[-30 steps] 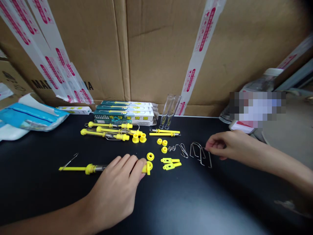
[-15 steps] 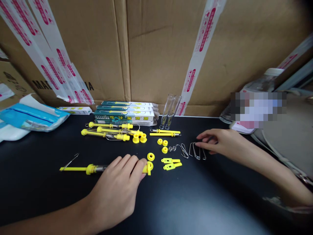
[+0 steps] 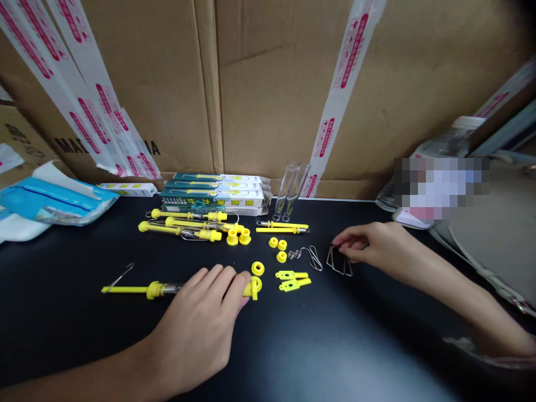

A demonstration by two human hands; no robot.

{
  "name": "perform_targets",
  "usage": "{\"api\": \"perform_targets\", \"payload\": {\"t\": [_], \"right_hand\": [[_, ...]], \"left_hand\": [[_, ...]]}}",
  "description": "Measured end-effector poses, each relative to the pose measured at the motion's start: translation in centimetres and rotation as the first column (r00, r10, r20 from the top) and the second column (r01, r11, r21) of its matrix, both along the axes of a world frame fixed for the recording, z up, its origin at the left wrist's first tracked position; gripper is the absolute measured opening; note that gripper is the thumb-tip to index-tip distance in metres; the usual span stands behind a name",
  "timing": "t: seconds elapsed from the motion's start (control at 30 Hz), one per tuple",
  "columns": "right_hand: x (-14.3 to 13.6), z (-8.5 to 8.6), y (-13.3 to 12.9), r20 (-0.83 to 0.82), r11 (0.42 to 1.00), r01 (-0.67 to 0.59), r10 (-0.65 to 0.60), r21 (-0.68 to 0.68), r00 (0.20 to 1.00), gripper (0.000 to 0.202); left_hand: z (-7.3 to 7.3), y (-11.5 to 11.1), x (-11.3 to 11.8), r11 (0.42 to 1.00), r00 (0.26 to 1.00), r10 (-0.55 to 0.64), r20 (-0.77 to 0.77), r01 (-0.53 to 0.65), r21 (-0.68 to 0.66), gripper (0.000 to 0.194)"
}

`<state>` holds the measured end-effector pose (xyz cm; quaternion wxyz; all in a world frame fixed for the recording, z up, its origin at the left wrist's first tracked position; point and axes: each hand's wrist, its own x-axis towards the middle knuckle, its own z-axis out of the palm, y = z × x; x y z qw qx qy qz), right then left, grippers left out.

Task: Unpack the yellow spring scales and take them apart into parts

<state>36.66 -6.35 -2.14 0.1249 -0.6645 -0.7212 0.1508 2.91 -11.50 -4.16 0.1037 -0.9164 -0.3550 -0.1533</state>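
My left hand is wrapped round the tube of a yellow spring scale lying on the black table. A wire hook rests across its far left end, and a yellow ring end shows past my fingers. On the right, my right hand pinches the top of a bent wire hook among a few similar wires. Left of these lie another wire hook and small coil springs. Nearby are yellow plugs, a yellow ring cap and two flat yellow tabs.
Behind are finished-looking spring scales, thin yellow rods with springs, clear tubes standing upright, and stacked boxes. A blue packet lies left; a bottle and a bag stand right. Cardboard walls the back.
My right hand's fingers have closed at the top of the wire hooks, and the wires have shifted and tilted slightly. My left hand holds the spring scale in the same place.
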Motion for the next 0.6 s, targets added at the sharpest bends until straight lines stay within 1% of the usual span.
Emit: {"api": "perform_targets", "payload": {"t": [0.17, 0.27, 0.3, 0.33, 0.4, 0.43, 0.47, 0.5, 0.53, 0.57, 0.6], "right_hand": [[0.4, -0.2, 0.1, 0.028, 0.999, -0.040, 0.040, 0.018, 0.999, 0.022], [0.8, 0.1, 0.2, 0.007, 0.996, -0.072, 0.072, 0.053, 0.997, 0.015], [0.7, 0.3, 0.1, -0.003, 0.994, -0.069, 0.070, 0.085, 0.998, 0.014], [0.4, 0.6, 0.0, -0.013, 0.989, -0.056, 0.059, 0.135, 0.998, 0.017], [-0.8, 1.1, -0.6, -0.034, 0.955, -0.022, 0.033, 0.295, 0.999, 0.031], [-1.8, 1.3, -1.0, -0.030, 0.917, -0.015, 0.030, 0.399, 0.999, 0.039], [-2.8, 1.4, -1.6, -0.025, 0.862, -0.038, 0.058, 0.505, 0.998, 0.045], [-3.9, 1.4, -2.2, 0.000, 0.791, -0.072, 0.090, 0.607, 0.996, 0.049], [-5.0, 1.4, -2.9, 0.069, 0.702, -0.133, 0.119, 0.700, 0.991, 0.051], [-5.9, 1.5, -3.7, 0.165, 0.605, -0.225, 0.154, 0.764, 0.974, 0.051], [-6.7, 1.5, -4.4, 0.269, 0.525, -0.340, 0.208, 0.780, 0.940, 0.048]], "left_hand": [[0.0, -0.1, 0.0, 1.000, 1.000, 0.000, 0.000, 0.000, 0.002, 0.027], [-0.1, -0.1, 0.0, 1.000, 1.000, -0.006, 0.003, 0.006, 0.022, 0.029], [-0.1, -0.1, 0.0, 1.000, 1.000, -0.010, 0.003, 0.010, 0.025, 0.030], [-0.1, -0.1, 0.0, 1.000, 1.000, -0.011, 0.001, 0.011, 0.024, 0.030], [-0.2, -0.1, 0.0, 1.000, 1.000, -0.009, -0.004, 0.009, 0.015, 0.031], [-0.2, -0.2, 0.0, 1.000, 1.000, -0.006, -0.006, 0.007, 0.011, 0.031], [-0.3, -0.2, -0.1, 1.000, 1.000, -0.006, -0.006, 0.007, 0.012, 0.031], [-0.3, -0.2, -0.1, 1.000, 1.000, -0.004, -0.006, 0.005, 0.016, 0.031], [-0.3, -0.2, -0.1, 1.000, 1.000, -0.004, -0.004, 0.004, 0.018, 0.031], [-0.3, -0.2, -0.1, 1.000, 1.000, -0.006, -0.003, 0.006, 0.018, 0.031], [-0.3, -0.2, -0.1, 1.000, 1.000, -0.005, -0.003, 0.005, 0.018, 0.031]]}}
